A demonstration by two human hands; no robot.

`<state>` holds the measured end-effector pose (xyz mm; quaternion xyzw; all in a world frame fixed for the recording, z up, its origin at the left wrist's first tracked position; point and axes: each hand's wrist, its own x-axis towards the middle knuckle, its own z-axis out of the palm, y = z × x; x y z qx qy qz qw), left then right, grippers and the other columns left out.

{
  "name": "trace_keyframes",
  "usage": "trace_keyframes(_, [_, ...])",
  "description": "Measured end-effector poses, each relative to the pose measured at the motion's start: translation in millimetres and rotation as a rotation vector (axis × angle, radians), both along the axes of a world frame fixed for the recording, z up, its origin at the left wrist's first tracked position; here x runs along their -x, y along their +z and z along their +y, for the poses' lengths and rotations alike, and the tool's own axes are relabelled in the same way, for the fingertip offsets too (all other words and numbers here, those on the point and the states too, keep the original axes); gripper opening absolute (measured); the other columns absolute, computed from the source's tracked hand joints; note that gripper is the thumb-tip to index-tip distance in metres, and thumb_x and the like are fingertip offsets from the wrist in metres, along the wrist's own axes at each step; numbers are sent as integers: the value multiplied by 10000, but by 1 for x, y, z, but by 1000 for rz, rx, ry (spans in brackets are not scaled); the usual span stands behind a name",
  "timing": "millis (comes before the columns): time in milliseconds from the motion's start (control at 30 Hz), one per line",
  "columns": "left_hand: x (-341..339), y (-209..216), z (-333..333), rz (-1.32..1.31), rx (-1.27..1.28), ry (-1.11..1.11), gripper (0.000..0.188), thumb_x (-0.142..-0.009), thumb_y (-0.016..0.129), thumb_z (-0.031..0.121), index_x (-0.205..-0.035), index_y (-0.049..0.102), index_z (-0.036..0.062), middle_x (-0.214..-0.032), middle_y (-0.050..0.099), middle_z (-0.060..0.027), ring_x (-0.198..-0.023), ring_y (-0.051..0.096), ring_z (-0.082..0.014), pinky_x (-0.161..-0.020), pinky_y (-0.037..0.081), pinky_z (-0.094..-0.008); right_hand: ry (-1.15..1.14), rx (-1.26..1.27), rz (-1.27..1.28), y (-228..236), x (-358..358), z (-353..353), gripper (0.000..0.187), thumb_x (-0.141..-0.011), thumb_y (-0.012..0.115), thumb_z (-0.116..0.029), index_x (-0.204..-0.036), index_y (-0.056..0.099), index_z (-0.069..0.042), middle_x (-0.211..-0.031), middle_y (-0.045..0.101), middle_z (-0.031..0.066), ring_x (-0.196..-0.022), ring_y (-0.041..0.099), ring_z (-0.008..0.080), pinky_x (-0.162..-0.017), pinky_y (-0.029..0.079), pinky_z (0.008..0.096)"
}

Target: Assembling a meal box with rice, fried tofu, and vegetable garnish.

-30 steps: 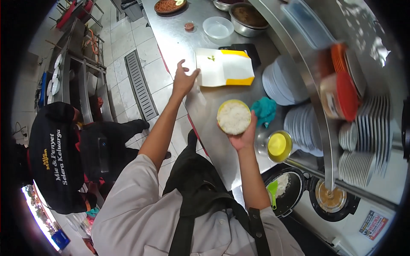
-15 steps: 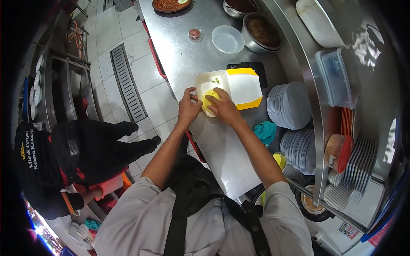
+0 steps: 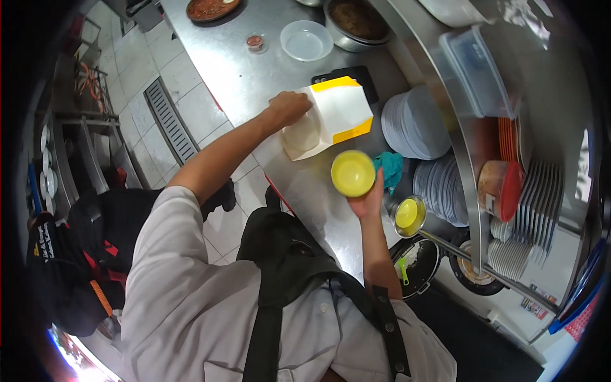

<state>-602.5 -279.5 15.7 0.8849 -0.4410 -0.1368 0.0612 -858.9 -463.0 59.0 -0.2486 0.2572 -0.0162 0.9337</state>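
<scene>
My right hand [image 3: 368, 202] holds a small yellow bowl [image 3: 353, 174] by its side, lifted off the right of the box with its hollow facing up. An open takeaway box [image 3: 347, 113], white inside with yellow edges, lies on the steel table. In its left half sits a pale, rounded mound [image 3: 301, 135], which looks like rice. Over the far left edge of the box is my left hand [image 3: 291, 107], its fingers curled down and closed. What those fingers pinch, if anything, is hidden under the hand.
Beyond the box stand a clear plastic bowl [image 3: 307, 41], a small red-filled cup [image 3: 256, 44] and a metal pot [image 3: 356, 24]. Stacked plates [image 3: 417, 124], a teal cloth [image 3: 388, 170] and a metal bowl [image 3: 408, 216] are at the right. A co-worker [image 3: 95, 254] is at left.
My right hand has lifted the yellow bowl out of the box and moved it right and nearer. The pale mound is now uncovered. My left hand has shifted to the box's far left edge.
</scene>
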Motion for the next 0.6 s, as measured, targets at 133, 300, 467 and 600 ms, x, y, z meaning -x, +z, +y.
trace_keyframes(133, [-12, -19, -4, -109, 98, -100, 142, -811, 552, 117, -893, 651, 56, -853, 636, -161, -861, 659, -320, -696, 561, -408, 159, 417, 381, -21, 65, -20, 365, -961, 497, -305, -1216, 532, -47, -1129, 597, 83, -1014, 591, 156, -834, 503, 315])
trace_keyframes(300, [-23, -3, 4, -99, 55, 3, 146, -801, 510, 102, -849, 643, 67, -871, 638, -186, -825, 639, -363, -717, 518, -449, 293, 822, 503, 9, 100, -40, 319, -953, 534, -280, -1111, 591, -9, -938, 633, 43, -860, 616, 115, -684, 522, 258])
trace_keyframes(467, [8, 116, 22, 200, 508, 320, 120, -818, 597, 62, -905, 673, 30, -793, 654, -118, -713, 638, -201, -658, 497, -303, -388, 1188, 382, -3, 166, -111, 291, -953, 506, -216, -1113, 595, 9, -953, 650, 54, -840, 595, 120, -728, 477, 269])
trace_keyframes(600, [29, 222, 5, 478, 1021, 209, 104, -827, 622, -8, -923, 658, 10, -763, 626, -14, -709, 572, -48, -647, 456, -204, -187, 1490, 702, -3, 183, -175, 310, -888, 557, -202, -1100, 594, 22, -908, 674, 158, -838, 653, 220, -751, 505, 343])
